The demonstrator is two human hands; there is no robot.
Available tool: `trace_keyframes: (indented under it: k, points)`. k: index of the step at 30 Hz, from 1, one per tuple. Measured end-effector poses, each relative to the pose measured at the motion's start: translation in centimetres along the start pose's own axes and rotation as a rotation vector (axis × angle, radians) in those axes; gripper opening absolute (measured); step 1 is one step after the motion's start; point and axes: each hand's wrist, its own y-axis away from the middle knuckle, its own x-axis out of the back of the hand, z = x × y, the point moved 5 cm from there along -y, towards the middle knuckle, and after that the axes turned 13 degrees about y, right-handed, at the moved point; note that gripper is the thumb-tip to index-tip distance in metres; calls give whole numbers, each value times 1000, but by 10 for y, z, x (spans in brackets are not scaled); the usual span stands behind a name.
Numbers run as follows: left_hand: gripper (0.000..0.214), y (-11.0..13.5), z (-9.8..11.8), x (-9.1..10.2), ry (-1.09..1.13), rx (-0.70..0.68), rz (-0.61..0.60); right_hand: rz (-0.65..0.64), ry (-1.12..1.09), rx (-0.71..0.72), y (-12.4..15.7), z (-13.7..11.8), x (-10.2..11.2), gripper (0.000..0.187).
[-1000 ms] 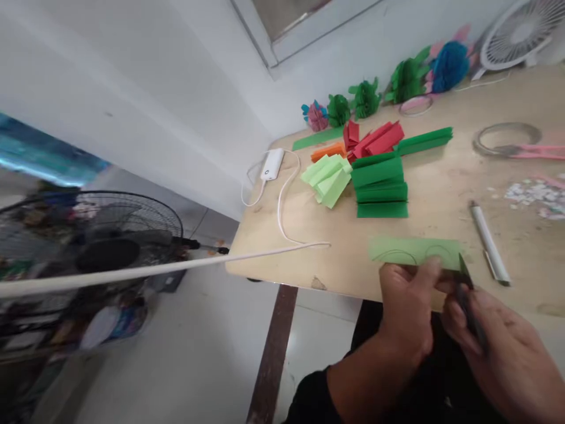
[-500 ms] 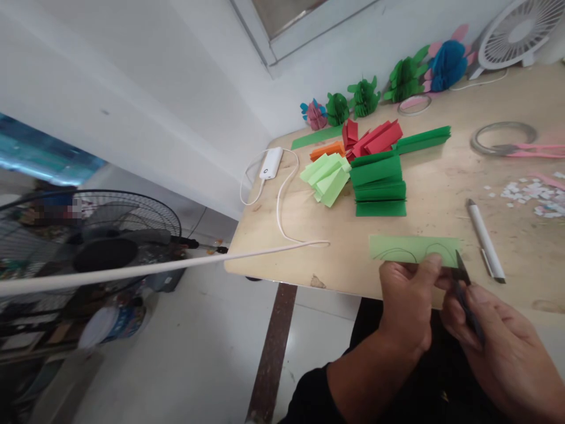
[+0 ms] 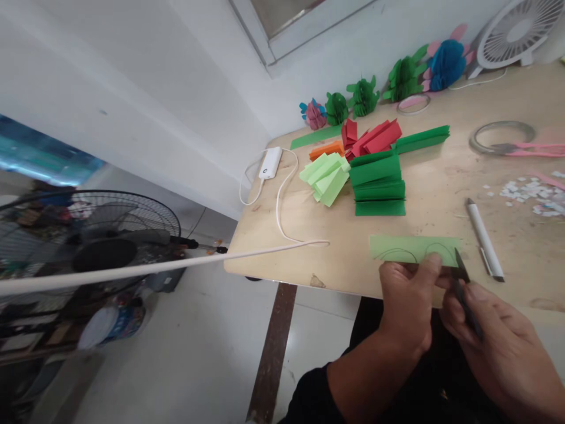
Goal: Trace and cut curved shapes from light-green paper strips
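A light green paper strip (image 3: 391,241), marked with curved pencil-like outlines, is pinched between my left hand's (image 3: 406,300) thumb and fingers. The thumb presses on its face near the right-hand outline. My right hand (image 3: 498,341) is closed around the dark handles of a pair of scissors (image 3: 462,271). One blade lies over the strip's right end, close beside the drawn curve; the other is largely hidden. Beyond my hands lie folded dark green paper (image 3: 379,191) and pleated pale green paper (image 3: 326,176). A white pen (image 3: 484,238) rests to the right.
Red folded paper (image 3: 375,138), an orange piece (image 3: 326,151) and a white power bank (image 3: 271,163) with a cable lie on the table. Several paper figures (image 3: 364,97) line the wall near a small fan (image 3: 516,35). At right are pink scissors (image 3: 534,150), a tape roll (image 3: 474,141) and paper scraps (image 3: 529,191).
The scissors in my right hand have shifted very slightly at the strip's right end. My left hand keeps its place on the strip.
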Motion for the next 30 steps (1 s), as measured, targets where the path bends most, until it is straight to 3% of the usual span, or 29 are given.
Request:
trace_keyframes:
  k: [3, 16, 21, 30]
  points:
    - [22, 0, -1, 0, -7, -5, -6, -82, -99, -42, 0, 5, -4, 47]
    - [17, 1, 2, -4, -2, -2, -28, -58, -57, -41, 1, -2, -1, 45]
    - [19, 1, 2, -3, -9, 0, 14, -32, -84, -58, 0, -1, 0, 45]
    - [18, 2, 3, -5, -1, -8, -23, -66, -36, -16, 0, -6, -1, 48]
